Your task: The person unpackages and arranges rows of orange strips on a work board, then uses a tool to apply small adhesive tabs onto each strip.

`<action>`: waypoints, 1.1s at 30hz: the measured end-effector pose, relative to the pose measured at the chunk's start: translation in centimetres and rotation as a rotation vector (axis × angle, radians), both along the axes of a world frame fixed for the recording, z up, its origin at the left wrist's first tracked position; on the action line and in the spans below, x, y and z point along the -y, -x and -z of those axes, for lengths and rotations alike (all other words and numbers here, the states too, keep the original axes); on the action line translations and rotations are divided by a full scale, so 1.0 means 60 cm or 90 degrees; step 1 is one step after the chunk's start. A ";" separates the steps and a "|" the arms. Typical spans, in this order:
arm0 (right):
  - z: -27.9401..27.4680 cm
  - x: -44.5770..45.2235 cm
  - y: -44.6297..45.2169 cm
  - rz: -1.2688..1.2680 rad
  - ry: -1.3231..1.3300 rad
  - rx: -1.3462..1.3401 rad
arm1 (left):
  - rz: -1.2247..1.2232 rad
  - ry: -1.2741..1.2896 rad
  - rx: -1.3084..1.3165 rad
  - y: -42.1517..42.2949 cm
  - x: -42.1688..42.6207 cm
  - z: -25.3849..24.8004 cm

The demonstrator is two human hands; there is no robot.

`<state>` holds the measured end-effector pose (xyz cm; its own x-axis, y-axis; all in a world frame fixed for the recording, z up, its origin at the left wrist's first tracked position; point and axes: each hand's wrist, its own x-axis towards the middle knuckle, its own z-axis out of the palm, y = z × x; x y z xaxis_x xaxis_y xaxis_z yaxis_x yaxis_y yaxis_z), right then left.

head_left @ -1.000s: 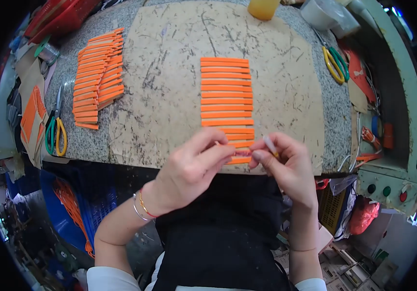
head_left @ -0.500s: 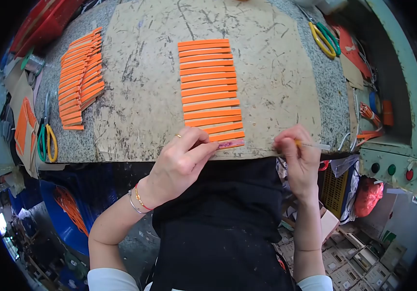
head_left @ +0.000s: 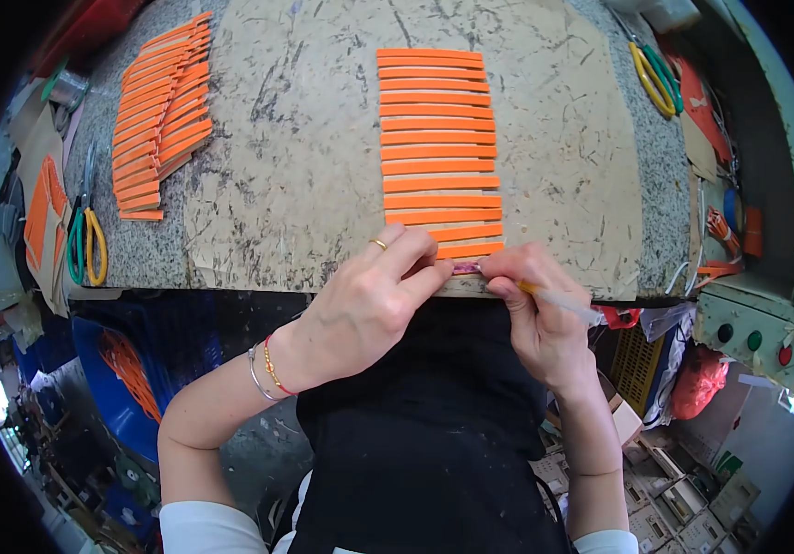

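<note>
Several orange strips [head_left: 439, 167] lie in a column on the worn brown sheet. At its near end is a strip with a purple-smeared surface [head_left: 464, 268], partly covered by my fingers. My left hand [head_left: 369, 300] is closed, its thumb and fingertips on the left end of that strip. Beside it, my right hand [head_left: 545, 319] pinches a slim pen-like tool [head_left: 558, 298] with a yellow-orange part and a translucent rear end. The tool's tip is hidden by my fingers, which are at the strip's right end.
A pile of overlapping orange strips [head_left: 161, 120] lies at the left. Scissors [head_left: 85, 231] with green and yellow handles lie near the left edge, and similar scissors [head_left: 660, 78] at the back right. A metal box with buttons [head_left: 755, 340] stands at the right.
My right hand has moved left with the pen-like tool, from beside the column to the purple-smeared strip. My left hand stays on that strip. The whole view has shifted somewhat.
</note>
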<state>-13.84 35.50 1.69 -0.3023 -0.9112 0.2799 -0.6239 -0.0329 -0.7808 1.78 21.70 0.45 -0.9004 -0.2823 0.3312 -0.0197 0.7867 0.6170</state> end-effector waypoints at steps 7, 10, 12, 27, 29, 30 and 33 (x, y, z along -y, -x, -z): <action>0.014 0.013 -0.014 -0.025 0.044 0.023 | -0.013 -0.033 -0.024 0.001 0.001 0.003; 0.009 0.016 -0.013 -0.050 0.025 -0.013 | -0.016 -0.043 -0.023 -0.001 0.001 0.004; -0.001 0.009 -0.007 -0.009 -0.041 0.053 | -0.017 -0.050 -0.024 0.000 0.001 0.003; -0.005 -0.038 0.036 0.182 0.021 0.172 | -0.015 -0.053 -0.007 0.019 0.017 -0.002; -0.009 -0.024 0.030 0.137 -0.015 0.129 | -0.015 -0.056 -0.001 0.020 0.017 -0.004; -0.010 -0.016 0.027 0.114 -0.032 0.109 | -0.016 -0.056 0.003 0.020 0.017 -0.005; -0.005 0.010 0.022 0.037 -0.023 0.055 | -0.028 -0.064 0.013 0.020 0.016 -0.008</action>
